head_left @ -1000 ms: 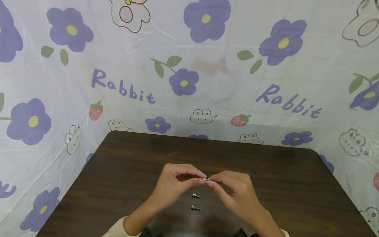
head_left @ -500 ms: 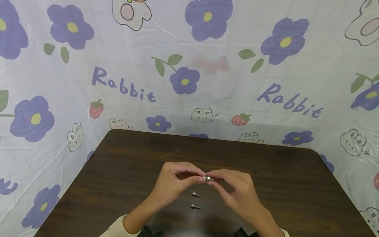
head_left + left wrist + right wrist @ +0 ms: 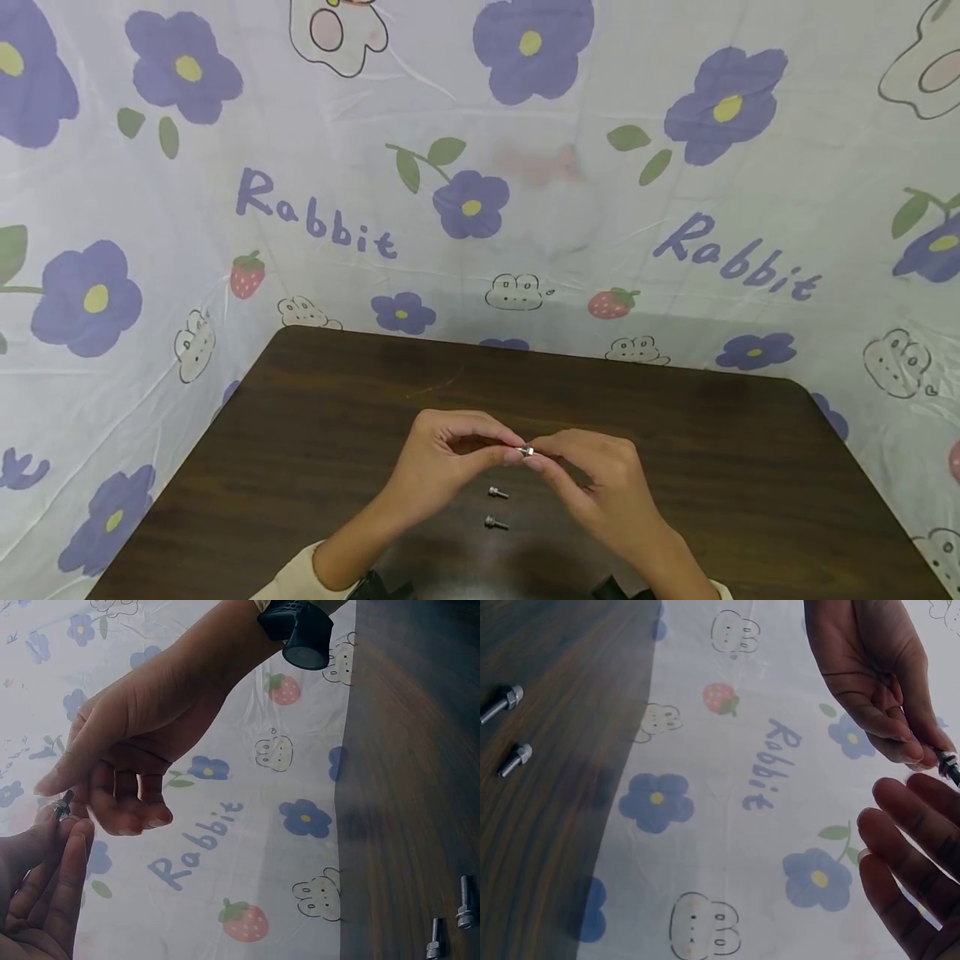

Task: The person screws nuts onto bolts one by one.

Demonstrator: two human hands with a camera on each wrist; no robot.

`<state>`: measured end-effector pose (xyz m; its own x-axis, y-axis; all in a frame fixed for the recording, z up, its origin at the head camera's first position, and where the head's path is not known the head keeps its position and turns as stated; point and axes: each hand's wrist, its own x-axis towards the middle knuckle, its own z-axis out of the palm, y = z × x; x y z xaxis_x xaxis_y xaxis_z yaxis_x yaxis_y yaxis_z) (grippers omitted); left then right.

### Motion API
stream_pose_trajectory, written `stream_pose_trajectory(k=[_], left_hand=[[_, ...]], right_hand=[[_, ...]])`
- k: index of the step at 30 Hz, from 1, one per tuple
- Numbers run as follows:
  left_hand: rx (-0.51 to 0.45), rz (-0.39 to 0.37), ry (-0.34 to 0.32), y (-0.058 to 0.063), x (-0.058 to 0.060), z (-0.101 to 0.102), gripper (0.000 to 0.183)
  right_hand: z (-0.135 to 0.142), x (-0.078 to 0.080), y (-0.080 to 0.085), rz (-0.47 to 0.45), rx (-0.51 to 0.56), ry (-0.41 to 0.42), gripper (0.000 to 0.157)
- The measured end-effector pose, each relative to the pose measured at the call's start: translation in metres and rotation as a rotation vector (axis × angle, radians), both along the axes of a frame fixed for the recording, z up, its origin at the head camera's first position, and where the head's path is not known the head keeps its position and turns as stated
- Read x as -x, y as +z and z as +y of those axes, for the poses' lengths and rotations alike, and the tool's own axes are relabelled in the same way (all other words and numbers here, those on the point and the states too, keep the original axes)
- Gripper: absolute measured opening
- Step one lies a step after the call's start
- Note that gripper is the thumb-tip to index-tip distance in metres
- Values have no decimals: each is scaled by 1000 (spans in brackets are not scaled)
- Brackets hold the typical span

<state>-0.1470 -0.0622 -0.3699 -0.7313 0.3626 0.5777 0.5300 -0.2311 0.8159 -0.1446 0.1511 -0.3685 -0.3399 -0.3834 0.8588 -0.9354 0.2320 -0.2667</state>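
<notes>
In the head view my left hand (image 3: pixel 442 458) pinches a small metal bolt (image 3: pixel 527 451) between thumb and forefinger, above the table. From the other side my right hand (image 3: pixel 600 475) brings thumb and forefinger tips round the bright nut on the bolt; its fingertips partly cover the threaded end. The left wrist view shows the bolt's dark shank (image 3: pixel 68 796) pointing towards the right hand (image 3: pixel 142 727). The right wrist view has the bolt (image 3: pixel 948 761) at the edge, with my right hand's other fingers (image 3: pixel 911 847) loosely extended below it.
On the dark wooden table (image 3: pixel 315 433), two more bolts lie in front of the hands: a shorter bolt (image 3: pixel 498 492) and a longer bolt (image 3: pixel 496 522) nearer me. A white cloth (image 3: pixel 570 242) printed with flowers and rabbits hangs behind and beside the table.
My right fingertips opened slightly half a second ago, showing the nut and threaded end, and now close round them again. The left hand keeps its pinch. The table bolts stay put.
</notes>
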Motion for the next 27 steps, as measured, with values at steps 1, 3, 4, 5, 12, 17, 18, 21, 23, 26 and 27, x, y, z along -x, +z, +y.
stream_pose_trajectory(k=[1, 3, 4, 5, 12, 17, 18, 21, 23, 26, 27], left_hand=[[-2, -5, 2, 0, 0, 0, 11], [0, -9, 9, 1, -1, 0, 11], [4, -10, 15, 1, -1, 0, 11], [7, -10, 20, 1, -1, 0, 10], [2, -7, 15, 0, -1, 0, 11], [-6, -4, -2, -1, 0, 0, 11], [-5, -3, -2, -1, -1, 0, 11], [0, 0, 6, -1, -1, 1, 10], [2, 1, 14, -1, -1, 1, 10], [-3, -2, 22, 0, 0, 1, 10], [-6, -3, 25, 0, 0, 1, 10]], right_hand=[[0, 0, 0, -1, 5, -1, 24], [-1, -1, 0, 4, 19, 5, 25], [-1, -1, 1, 10, 26, 11, 25], [-1, -1, 1, 18, 32, 18, 24], [0, -1, 2, 53, 22, 14, 22], [1, 0, 1, 32, 1, 11, 21], [1, 0, 0, 27, -1, 13, 21], [1, -1, -1, 16, -3, 7, 21], [1, -1, 0, 13, 2, -4, 22], [1, -1, 1, 13, 18, -6, 24], [0, -1, 1, 17, 24, -5, 25]])
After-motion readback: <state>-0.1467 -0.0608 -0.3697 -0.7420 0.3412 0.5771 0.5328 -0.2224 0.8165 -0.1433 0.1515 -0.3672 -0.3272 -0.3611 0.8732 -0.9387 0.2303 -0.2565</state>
